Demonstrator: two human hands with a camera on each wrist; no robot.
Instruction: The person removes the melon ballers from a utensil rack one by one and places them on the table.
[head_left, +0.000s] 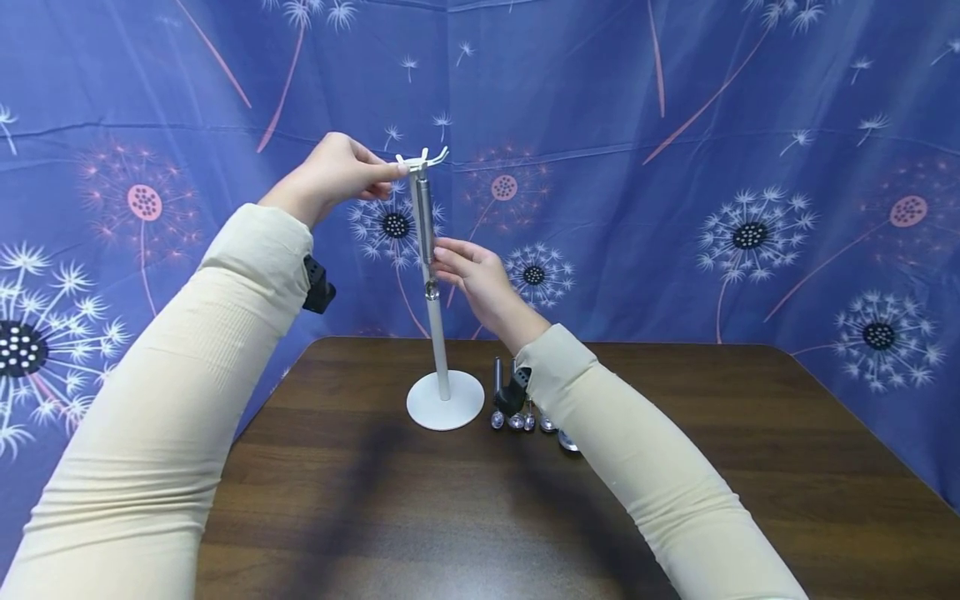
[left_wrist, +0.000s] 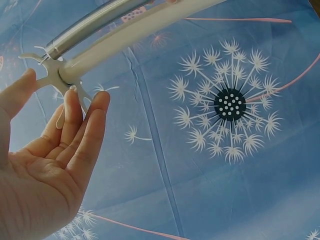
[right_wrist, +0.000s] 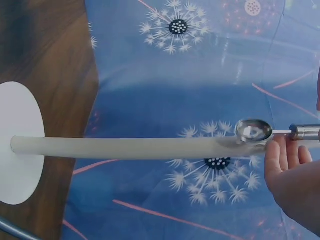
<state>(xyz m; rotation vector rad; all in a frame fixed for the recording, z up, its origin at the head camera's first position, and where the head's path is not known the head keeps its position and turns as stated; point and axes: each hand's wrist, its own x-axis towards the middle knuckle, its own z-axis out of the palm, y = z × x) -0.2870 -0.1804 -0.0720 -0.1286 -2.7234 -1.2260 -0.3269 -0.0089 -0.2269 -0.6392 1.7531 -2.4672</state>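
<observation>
A white stand with curved hooks at its top stands upright near the table's back edge. A metal spoon with a thick steel handle hangs bowl down along the pole, its handle end at one hook. My left hand pinches an arm of the hook piece between thumb and fingers, as the left wrist view shows. At the lower end of the handle, my right hand touches the spoon with relaxed fingers. The far side of these fingers is hidden.
Several metal utensils lie on the brown table right of the stand's round base, partly behind my right forearm. A blue cloth with dandelion prints hangs behind the table.
</observation>
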